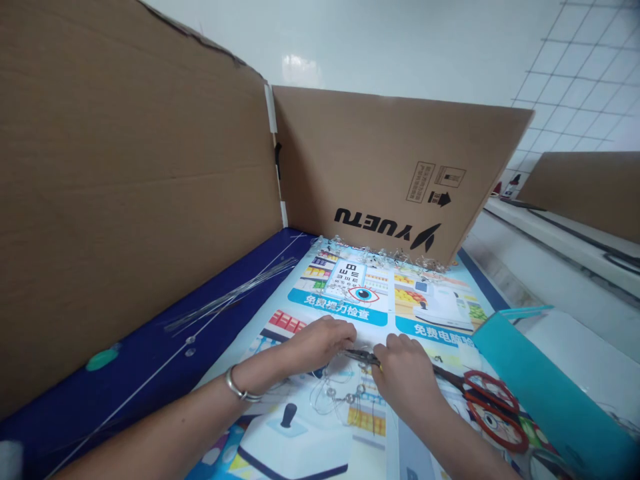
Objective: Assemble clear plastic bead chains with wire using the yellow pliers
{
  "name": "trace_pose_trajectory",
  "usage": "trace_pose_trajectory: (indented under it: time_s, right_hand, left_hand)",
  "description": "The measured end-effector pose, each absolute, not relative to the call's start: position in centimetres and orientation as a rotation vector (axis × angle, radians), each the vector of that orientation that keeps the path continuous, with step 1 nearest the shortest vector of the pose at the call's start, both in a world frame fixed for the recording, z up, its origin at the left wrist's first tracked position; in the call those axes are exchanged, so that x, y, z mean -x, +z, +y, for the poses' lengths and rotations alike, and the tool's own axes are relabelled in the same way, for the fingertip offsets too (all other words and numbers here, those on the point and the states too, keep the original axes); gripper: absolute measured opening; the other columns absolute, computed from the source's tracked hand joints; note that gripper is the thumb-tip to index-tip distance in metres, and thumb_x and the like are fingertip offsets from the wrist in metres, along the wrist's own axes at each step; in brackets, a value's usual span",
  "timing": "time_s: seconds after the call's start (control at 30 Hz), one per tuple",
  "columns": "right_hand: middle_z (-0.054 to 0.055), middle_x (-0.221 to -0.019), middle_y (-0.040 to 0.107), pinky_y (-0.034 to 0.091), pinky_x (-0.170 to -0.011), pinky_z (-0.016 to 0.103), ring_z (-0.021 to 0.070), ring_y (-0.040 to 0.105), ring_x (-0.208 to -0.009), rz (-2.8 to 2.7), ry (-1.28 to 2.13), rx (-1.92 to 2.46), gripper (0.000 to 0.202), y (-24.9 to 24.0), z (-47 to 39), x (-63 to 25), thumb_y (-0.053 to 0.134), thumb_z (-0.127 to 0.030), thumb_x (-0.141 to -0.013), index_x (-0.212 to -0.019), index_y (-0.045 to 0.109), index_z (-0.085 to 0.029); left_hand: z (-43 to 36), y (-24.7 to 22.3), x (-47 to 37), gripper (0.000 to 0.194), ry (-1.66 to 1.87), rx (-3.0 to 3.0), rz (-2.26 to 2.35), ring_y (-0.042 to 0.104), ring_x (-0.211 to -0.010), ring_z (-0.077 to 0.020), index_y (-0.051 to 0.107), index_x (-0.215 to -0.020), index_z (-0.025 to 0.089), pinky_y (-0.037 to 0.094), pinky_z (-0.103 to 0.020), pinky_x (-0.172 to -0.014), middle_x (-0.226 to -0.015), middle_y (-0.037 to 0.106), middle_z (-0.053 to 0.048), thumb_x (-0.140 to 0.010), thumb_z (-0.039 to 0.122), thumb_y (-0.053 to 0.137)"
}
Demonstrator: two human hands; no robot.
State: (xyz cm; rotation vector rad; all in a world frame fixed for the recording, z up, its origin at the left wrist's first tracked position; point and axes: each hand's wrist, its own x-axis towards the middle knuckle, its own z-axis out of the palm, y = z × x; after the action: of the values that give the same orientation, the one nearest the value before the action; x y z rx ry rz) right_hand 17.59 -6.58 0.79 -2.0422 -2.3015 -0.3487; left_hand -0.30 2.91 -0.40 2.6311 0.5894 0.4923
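Note:
My right hand (405, 370) is wrapped around a pair of pliers (362, 357), whose dark jaws point left toward my other hand. At the plier tips my left hand (323, 343), with a metal bangle on its wrist, has its fingers pinched together on thin wire. Loose loops of this wire (320, 400) with several small clear beads (350, 398) spread just below both hands, over the printed poster. Exactly where the jaws meet the wire is too small to make out. Right of my right hand lie scissors (495, 410) with red handles.
Cardboard panels wall off the left (135, 167) and the back (360, 160). Along the back panel's foot lies a row of small wire pieces (385, 255). Straight wires (235, 293) lie on the blue strip at left. A teal folder-like box (545, 393) stands at right.

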Motion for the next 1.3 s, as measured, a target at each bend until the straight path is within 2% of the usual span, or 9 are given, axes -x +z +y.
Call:
trace_pose_trajectory:
  time_s: [0.77, 1.03, 1.3]
  right_hand:
    - [0.005, -0.075, 0.054, 0.024, -0.065, 0.031, 0.0187, 0.046, -0.074, -2.238, -0.304, 2.057, 0.012, 0.74, -6.73, -17.91, 0.049, -0.027, -0.076, -0.074, 0.06, -0.021]
    - [0.005, -0.076, 0.054, 0.024, -0.067, 0.032, 0.0194, 0.045, -0.076, -2.262, -0.342, 2.072, 0.012, 0.69, -6.79, -17.88, 0.048, -0.024, -0.077, -0.074, 0.059, -0.021]
    - [0.006, -0.077, 0.054, 0.023, -0.068, 0.032, 0.0195, 0.044, -0.078, -2.281, -0.302, 2.071, 0.012, 0.66, -6.8, -17.93, 0.049, -0.025, -0.077, -0.076, 0.059, -0.02]
  left_hand:
    - [2.46, -0.08, 0.13, 0.015, 0.555, -2.504, 0.564, 0.047, -0.077, -0.0128, 0.05, -0.08, 0.018, 0.036, -0.022, -0.068, -0.082, 0.054, -0.001, -0.087, 0.015, 0.037]
    - [2.76, 0.01, 0.2, 0.013, 0.618, -2.48, 0.487, 0.044, -0.082, -0.0133, 0.05, -0.078, 0.017, 0.036, -0.023, -0.07, -0.087, 0.049, -0.003, -0.087, 0.017, 0.04]
    - [2.97, -0.26, 0.23, 0.009, 0.633, -2.565, 0.408, 0.045, -0.081, -0.0142, 0.05, -0.081, 0.017, 0.034, -0.028, -0.079, -0.082, 0.053, -0.001, -0.087, 0.017, 0.043]
